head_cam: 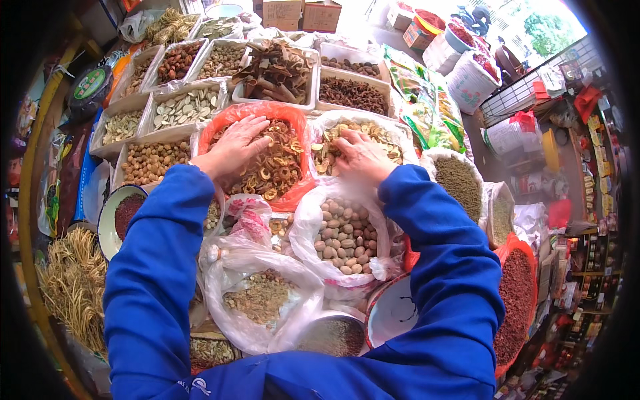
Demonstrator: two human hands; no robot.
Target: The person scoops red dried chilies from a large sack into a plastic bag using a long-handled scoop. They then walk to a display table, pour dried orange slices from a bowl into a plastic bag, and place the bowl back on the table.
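Note:
My left hand lies flat, palm down, on brown dried slices in a red plastic bag. Its fingers are a little apart. Just to the right, my right hand rests with bent fingers on paler dried slices in a white plastic bag; its fingertips are partly hidden among the slices, so whether it grips any does not show. Nearer to me, below the right hand, stands a clear plastic bag of nutmegs. A bag of crumbly light-brown bits is closest to my body.
Star anise, curled bark and flat pale seeds fill trays beyond my hands. An enamel basin is beside my right sleeve, a bowl of dark red grains beside the left. Dried stalks stand far left, a red-rimmed sack right.

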